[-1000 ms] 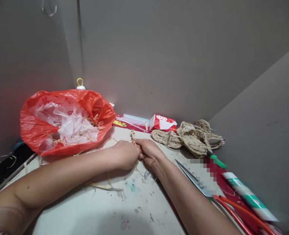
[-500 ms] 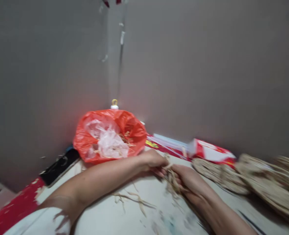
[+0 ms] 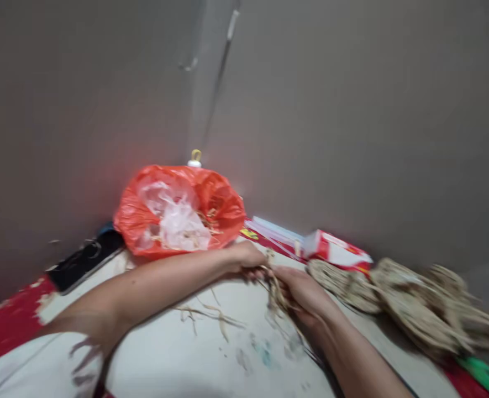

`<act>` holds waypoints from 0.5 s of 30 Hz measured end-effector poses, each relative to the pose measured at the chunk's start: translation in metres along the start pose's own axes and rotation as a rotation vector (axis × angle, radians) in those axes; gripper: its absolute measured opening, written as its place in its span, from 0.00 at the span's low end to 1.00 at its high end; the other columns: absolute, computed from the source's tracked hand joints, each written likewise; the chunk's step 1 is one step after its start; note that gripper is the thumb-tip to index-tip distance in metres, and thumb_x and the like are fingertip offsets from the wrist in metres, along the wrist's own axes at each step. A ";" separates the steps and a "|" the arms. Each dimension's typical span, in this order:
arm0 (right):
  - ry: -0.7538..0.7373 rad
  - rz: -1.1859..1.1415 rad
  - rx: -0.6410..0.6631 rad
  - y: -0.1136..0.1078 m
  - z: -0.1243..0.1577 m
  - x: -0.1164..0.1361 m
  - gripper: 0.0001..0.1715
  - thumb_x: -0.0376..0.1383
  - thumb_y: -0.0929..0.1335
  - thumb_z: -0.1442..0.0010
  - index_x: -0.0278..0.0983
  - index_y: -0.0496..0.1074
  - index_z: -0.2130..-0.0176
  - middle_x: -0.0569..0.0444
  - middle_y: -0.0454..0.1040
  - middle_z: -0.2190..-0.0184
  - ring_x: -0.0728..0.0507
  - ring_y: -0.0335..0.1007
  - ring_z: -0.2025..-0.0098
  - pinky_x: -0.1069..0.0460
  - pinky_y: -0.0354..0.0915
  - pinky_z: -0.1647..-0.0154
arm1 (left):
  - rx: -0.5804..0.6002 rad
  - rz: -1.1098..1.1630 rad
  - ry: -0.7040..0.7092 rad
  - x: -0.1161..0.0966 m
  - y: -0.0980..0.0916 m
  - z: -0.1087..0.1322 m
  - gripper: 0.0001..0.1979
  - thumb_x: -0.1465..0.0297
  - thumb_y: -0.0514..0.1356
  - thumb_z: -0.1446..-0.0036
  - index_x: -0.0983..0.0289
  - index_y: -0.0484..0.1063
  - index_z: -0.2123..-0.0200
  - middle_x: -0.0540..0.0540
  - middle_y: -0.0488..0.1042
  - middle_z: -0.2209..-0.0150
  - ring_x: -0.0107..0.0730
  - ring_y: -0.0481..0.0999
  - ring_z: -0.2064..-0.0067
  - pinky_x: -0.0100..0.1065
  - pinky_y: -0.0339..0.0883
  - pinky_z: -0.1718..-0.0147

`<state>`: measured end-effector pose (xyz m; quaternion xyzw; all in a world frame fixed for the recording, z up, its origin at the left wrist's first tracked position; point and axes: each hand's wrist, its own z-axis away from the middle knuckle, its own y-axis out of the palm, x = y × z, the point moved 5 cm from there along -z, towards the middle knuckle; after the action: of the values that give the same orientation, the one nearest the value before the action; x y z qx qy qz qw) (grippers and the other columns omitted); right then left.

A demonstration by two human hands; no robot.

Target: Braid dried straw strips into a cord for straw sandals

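Observation:
In the head view my left hand [image 3: 249, 260] and my right hand [image 3: 298, 288] meet above the white tabletop [image 3: 178, 354]. Both are closed on a small bundle of pale straw strands [image 3: 275, 296], whose loose ends hang down beside my right hand. Fine detail of the fingertips is blurred. Several loose straw strands [image 3: 219, 316] lie on the table below my left forearm. To the right of my right hand are woven straw pieces [image 3: 418, 309], shaped like sandal soles, with a smaller one [image 3: 343, 284] nearer the hand.
A red plastic bag [image 3: 223, 193] with a whitish clear bag and straw bits inside stands in the corner against grey walls. A black phone-like slab [image 3: 84, 260] lies left of it. Behind the hands lies a red-and-white packet [image 3: 339, 251]. Something green [image 3: 482, 376] shows lower right.
The view has tilted down and shifted right, so the scene sits farther left and higher. A green thing has come into view lower right. Both hands still hold the straw strands together.

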<state>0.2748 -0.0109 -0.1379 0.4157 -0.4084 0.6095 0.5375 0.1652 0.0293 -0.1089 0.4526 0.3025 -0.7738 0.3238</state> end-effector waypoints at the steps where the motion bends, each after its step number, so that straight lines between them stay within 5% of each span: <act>1: 0.015 -0.015 -0.013 -0.005 0.006 0.000 0.16 0.43 0.70 0.55 0.37 0.63 0.79 0.67 0.49 0.88 0.56 0.40 0.87 0.57 0.38 0.87 | -0.017 -0.028 0.022 0.002 -0.001 -0.004 0.08 0.76 0.55 0.51 0.68 0.70 0.79 0.47 0.62 0.87 0.18 0.56 0.87 0.23 0.49 0.87; 4: 0.038 -0.059 -0.006 -0.008 0.007 0.004 0.16 0.43 0.71 0.57 0.36 0.63 0.78 0.67 0.48 0.88 0.56 0.39 0.86 0.57 0.37 0.87 | -0.062 -0.099 0.073 0.004 0.002 -0.014 0.09 0.76 0.52 0.49 0.67 0.69 0.79 0.45 0.59 0.87 0.19 0.50 0.88 0.27 0.40 0.87; 8: 0.034 -0.085 0.037 -0.006 0.002 0.008 0.16 0.43 0.72 0.57 0.36 0.63 0.77 0.68 0.49 0.89 0.57 0.38 0.87 0.58 0.34 0.87 | -0.112 -0.145 0.118 0.000 0.004 -0.014 0.09 0.75 0.52 0.48 0.66 0.65 0.79 0.45 0.57 0.86 0.20 0.51 0.85 0.27 0.41 0.84; 15: 0.002 -0.063 0.103 -0.008 0.006 0.012 0.18 0.44 0.72 0.57 0.36 0.64 0.76 0.68 0.52 0.89 0.57 0.40 0.88 0.57 0.33 0.87 | -0.062 -0.084 0.002 0.007 0.001 -0.024 0.11 0.70 0.54 0.51 0.64 0.60 0.83 0.45 0.52 0.88 0.21 0.48 0.86 0.29 0.38 0.84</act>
<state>0.2822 -0.0119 -0.1239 0.4547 -0.3627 0.6131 0.5346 0.1758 0.0456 -0.1251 0.4299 0.3454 -0.7766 0.3046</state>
